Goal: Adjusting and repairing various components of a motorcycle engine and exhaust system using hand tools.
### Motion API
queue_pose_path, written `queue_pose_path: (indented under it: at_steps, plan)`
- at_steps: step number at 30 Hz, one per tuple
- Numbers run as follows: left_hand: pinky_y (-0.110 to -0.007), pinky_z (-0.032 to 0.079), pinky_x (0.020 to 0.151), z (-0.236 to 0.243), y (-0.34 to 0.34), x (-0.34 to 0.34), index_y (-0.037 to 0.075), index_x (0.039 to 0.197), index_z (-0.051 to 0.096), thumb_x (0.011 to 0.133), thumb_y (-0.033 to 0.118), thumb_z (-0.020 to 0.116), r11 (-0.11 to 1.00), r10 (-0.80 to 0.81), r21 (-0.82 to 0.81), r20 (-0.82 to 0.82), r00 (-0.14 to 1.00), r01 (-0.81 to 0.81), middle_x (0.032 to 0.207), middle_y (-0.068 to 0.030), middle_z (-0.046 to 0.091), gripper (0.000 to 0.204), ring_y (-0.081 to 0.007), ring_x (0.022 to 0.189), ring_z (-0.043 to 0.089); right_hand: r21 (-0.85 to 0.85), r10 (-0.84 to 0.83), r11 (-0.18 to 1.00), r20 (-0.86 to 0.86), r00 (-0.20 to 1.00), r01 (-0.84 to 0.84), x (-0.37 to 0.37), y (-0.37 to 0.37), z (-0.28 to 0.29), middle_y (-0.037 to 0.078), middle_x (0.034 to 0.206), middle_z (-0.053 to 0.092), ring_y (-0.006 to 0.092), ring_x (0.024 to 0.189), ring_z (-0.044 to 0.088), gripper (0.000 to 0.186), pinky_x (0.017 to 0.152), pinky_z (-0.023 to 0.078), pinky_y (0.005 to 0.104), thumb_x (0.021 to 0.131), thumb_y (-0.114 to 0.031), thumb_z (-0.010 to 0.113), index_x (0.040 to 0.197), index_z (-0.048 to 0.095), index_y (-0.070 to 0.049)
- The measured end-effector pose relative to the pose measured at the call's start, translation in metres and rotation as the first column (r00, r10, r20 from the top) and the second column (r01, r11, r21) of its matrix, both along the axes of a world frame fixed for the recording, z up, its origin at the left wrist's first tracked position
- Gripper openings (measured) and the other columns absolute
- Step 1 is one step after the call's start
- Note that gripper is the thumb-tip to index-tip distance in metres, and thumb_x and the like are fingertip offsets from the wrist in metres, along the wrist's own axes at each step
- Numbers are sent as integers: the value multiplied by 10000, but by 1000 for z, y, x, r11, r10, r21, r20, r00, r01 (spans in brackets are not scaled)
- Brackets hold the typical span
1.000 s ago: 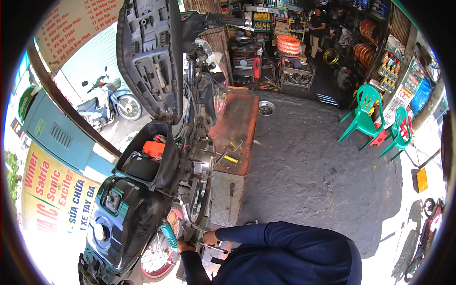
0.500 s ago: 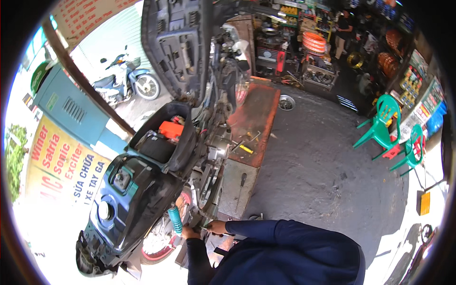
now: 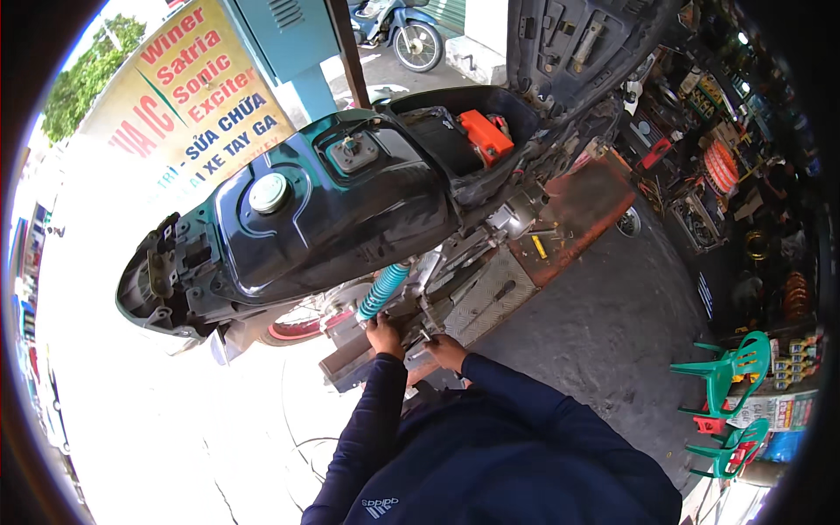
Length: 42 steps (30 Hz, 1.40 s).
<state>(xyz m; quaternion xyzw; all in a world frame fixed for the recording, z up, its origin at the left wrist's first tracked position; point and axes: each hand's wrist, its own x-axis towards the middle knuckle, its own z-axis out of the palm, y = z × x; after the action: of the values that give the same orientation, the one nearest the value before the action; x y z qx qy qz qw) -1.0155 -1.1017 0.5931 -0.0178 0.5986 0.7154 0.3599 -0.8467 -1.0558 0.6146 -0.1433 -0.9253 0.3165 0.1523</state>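
A motor scooter with its body panels off stands on a low work platform, its black fuel tank (image 3: 341, 210) and white filler cap (image 3: 269, 192) facing me. At its rear, a teal coil-spring shock absorber (image 3: 382, 291) slants down beside the red-rimmed wheel (image 3: 293, 329). My left hand (image 3: 383, 338) is closed around the lower end of the shock absorber. Just to its right, my right hand (image 3: 448, 353) is closed next to a short bright metal piece; what its fingers hold is too small to make out. The fingertips of both hands are partly hidden.
The raised seat (image 3: 577, 48) stands above the open storage box (image 3: 525, 105), where an orange object (image 3: 486, 137) lies. A yellow-handled tool (image 3: 539, 248) rests on the red-edged platform (image 3: 582, 206). Green plastic chairs (image 3: 739, 372) stand at right; a parked motorbike (image 3: 411, 35) is behind.
My view has turned left and come closer to the scooter's rear, so the scene sits differently in the picture. Both hands stay by the shock absorber's lower end.
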Motion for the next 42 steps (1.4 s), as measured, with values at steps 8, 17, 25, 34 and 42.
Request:
queue_pose_path:
  at_steps: [8,17,25,34,42]
  plan:
    - [-405,455,822,31,-11,0,66,917,651,759,148,621,970,-180,121,-219,959,210,948,-137,614,180,-317,925,577,-639,-523,514,296,799,573,-22,9,56,174,649,581,313,654,572,265,610,442,422,790,-248,653,761,597,9]
    - [-397,452,829,52,-13,5,-10,1076,583,794,98,591,951,-187,209,-198,962,228,988,-167,605,302,-340,918,576,-655,-653,542,65,754,526,-65,12,50,101,660,644,201,580,610,196,529,440,357,770,-144,667,874,665,22]
    - [-377,361,1004,55,-17,-34,-49,1271,447,898,210,447,696,-683,-355,-596,422,625,1277,-238,500,454,-359,1206,469,-809,-709,97,353,611,580,-73,-3,42,91,732,659,204,671,621,165,597,473,361,736,-104,693,849,662,12]
    - [-339,428,891,27,-20,-60,-6,1113,567,856,140,487,514,-774,-495,-619,131,701,1072,-158,573,307,-306,1062,541,-668,-768,392,141,625,633,-72,-15,37,162,924,662,333,893,624,346,791,478,404,690,-196,727,985,639,-37]
    - [-390,428,907,63,-24,-53,-5,1005,613,802,112,533,588,-672,-465,-736,80,662,1118,-192,562,247,-376,1081,518,-560,-778,517,7,628,647,-68,-17,40,158,929,664,324,883,631,341,769,485,383,698,-168,727,996,642,-27]
